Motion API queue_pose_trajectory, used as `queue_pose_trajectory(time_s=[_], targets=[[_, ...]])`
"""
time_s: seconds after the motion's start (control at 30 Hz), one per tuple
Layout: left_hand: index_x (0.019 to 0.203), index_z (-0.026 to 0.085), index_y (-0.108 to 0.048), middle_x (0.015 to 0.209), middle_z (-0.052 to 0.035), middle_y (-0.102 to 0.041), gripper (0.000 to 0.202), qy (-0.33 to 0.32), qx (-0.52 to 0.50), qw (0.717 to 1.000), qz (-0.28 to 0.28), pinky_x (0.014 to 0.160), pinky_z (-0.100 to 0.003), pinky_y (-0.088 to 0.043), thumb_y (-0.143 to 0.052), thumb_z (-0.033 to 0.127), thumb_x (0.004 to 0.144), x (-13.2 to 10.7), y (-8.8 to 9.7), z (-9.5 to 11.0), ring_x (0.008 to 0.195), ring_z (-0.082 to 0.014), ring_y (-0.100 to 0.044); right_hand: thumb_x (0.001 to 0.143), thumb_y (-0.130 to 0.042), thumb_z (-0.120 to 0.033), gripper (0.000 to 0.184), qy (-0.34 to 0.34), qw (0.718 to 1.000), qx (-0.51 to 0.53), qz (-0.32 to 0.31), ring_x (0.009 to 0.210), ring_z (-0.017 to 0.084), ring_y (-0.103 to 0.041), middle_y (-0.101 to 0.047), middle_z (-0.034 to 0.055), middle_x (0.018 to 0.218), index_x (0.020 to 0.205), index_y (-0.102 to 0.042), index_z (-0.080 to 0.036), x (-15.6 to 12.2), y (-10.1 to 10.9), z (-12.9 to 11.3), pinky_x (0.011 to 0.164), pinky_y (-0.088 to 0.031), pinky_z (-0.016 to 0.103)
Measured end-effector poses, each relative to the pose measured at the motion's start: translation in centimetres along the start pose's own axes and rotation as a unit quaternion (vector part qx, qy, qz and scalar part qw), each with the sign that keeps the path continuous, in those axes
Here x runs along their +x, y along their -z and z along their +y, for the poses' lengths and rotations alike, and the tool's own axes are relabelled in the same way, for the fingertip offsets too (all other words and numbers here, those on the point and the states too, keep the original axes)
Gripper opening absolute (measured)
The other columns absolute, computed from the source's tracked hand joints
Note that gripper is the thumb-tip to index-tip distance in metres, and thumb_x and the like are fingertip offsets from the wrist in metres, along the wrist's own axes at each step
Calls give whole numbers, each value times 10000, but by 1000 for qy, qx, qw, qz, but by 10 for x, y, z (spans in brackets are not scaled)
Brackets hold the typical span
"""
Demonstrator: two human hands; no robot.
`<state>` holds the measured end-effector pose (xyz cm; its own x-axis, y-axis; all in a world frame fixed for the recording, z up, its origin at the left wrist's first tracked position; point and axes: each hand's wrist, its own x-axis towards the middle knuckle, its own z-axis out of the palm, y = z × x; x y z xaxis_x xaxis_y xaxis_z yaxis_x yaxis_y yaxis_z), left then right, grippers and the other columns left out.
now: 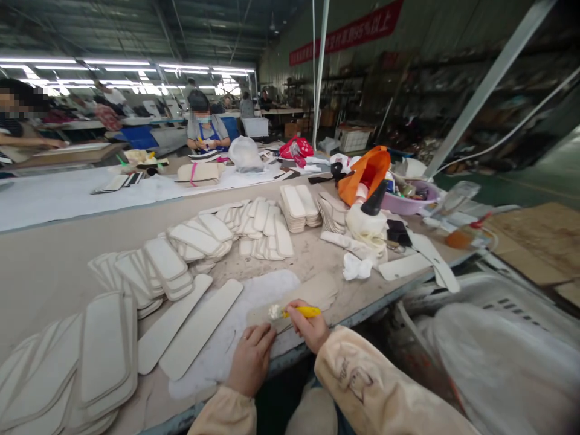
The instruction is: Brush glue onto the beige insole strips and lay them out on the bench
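My right hand (309, 326) grips a brush (308, 312) with a yellow handle; its whitish bristle end touches a beige strip near the table's front edge. My left hand (251, 356) lies with fingers stretched out and holds nothing, fingertips at the near end of that strip. Beneath is a fanned stack of beige strips (317, 290) on a white sheet (267, 283). Left of my left hand, two long off-white strips (203, 329) lie side by side, partly over the sheet.
Many off-white rounded pieces (104, 344) lie in overlapping piles on the left and middle of the table. At the right stand a white bottle (367, 222) with a black cap, an orange bag (357, 175) and a purple basin (408, 204). A person (207, 127) works across the table.
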<state>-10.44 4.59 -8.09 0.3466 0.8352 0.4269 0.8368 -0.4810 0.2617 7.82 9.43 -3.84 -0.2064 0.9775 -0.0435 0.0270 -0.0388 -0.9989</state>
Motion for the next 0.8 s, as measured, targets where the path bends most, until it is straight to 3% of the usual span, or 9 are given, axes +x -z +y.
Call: queue_pose_trajectory(time_s=[0.2, 0.33, 0.47, 0.57, 0.67, 0.73, 0.8], targets=[[1066, 220, -617, 1207, -62, -604, 269, -26, 28, 999, -12, 871, -406, -510, -475, 154, 847, 3, -2, 0, 1080, -250, -532, 892, -465, -430, 303, 68, 997, -20, 32, 429, 89, -410, -432, -48, 490, 897, -599, -158, -13, 6, -15, 422, -328, 207], [1001, 225, -609, 1229, -39, -601, 199, -23, 33, 999, -17, 879, -422, -492, -504, 178, 839, 5, -4, 1, 1145, -265, -506, 890, -480, -342, 216, 121, 989, -70, 38, 478, 120, -478, -506, -18, 547, 940, -612, -178, -40, 26, -17, 482, -389, 241], [963, 205, -598, 1120, -67, -639, 141, 5, 14, 1000, -18, 905, -414, -469, -524, 232, 846, 6, -3, 3, 1097, -248, -532, 880, -486, -296, 178, 147, 982, -104, 59, 458, 127, -506, -540, -18, 535, 938, -619, -193, -69, 51, -11, 491, -411, 250], [1078, 166, -570, 1072, -109, -622, 275, 37, 26, 999, -24, 911, -425, -458, -535, 311, 846, 9, -4, 5, 1047, -258, -542, 877, -486, -320, 189, 138, 977, -108, 118, 435, 122, -497, -538, -21, 523, 925, -625, -201, -85, 66, -3, 458, -401, 246], [1231, 95, -488, 1232, -197, -519, 538, 72, 69, 995, -19, 935, -485, -425, -551, 433, 817, 20, -10, 7, 1152, -333, -463, 881, -481, -346, 208, 115, 976, -71, 169, 447, 120, -496, -536, -19, 539, 946, -613, -199, -96, 73, 3, 447, -404, 238], [1274, 75, -452, 1315, -224, -456, 630, 66, 82, 994, -23, 954, -530, -393, -540, 487, 806, 31, -15, 7, 1224, -376, -391, 878, -485, -363, 219, 101, 975, -45, 192, 463, 125, -501, -543, -14, 557, 954, -605, -197, -99, 75, 6, 455, -415, 242], [1280, 88, -455, 1312, -206, -480, 619, 43, 74, 995, -47, 961, -546, -379, -518, 494, 816, 41, -19, 6, 1226, -374, -395, 871, -495, -374, 222, 96, 974, -40, 200, 476, 131, -506, -552, -8, 571, 948, -605, -198, -101, 74, 8, 465, -425, 250]])
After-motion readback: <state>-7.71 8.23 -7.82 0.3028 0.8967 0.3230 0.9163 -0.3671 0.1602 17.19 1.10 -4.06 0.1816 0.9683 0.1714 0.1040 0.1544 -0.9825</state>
